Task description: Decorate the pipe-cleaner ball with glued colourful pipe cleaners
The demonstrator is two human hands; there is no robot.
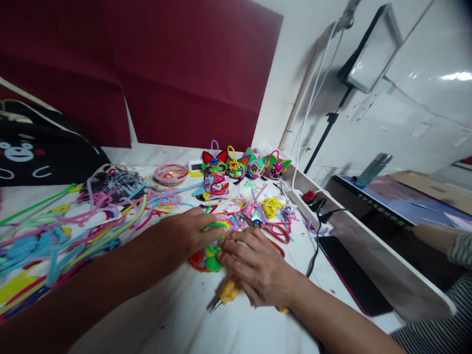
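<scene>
A colourful pipe-cleaner craft piece (213, 264), with green, yellow and orange parts, lies at the front middle of the table. My left hand (188, 230) grips its upper left side, fingers bent over it. From the right, the closed fingers of my right hand (256, 263) press on the same piece and cover part of it. Beneath my right hand a yellow hot glue gun (230, 290) shows its metal nozzle pointing left; the rest is mostly hidden. Orange-handled scissors (278, 233) lie just beyond my right hand.
Several finished cat-face ornaments (236, 167) stand along the back wall. Loose pipe cleaners (110, 211) cover the left side, near a pink bowl (170, 174). A black phone (354, 275) and a power cord (313, 258) lie right. A person's striped sleeve (460, 250) shows far right.
</scene>
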